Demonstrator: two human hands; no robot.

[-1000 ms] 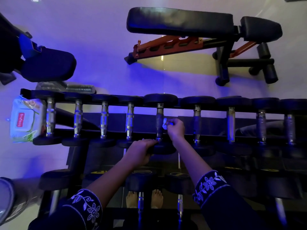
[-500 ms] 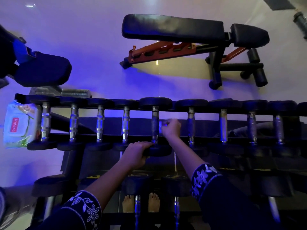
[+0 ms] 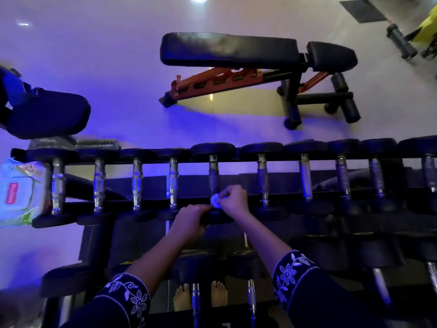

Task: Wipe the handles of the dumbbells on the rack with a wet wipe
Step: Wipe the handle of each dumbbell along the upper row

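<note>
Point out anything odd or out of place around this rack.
Nothing spilled or damaged; the dumbbells sit evenly on the rack. Only the wipes pack at its left end and the bare feet below the weights stand out.

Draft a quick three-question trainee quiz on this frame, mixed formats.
1. True or false: the right hand holds the wet wipe at a dumbbell handle.
2. The left hand grips: A) the wipes pack, B) that dumbbell's near head, C) the bench.
3. Fill in: counted from the left, that handle is the ____ on the top row of the rack.
Key: 1 true; 2 B; 3 fifth.
</note>
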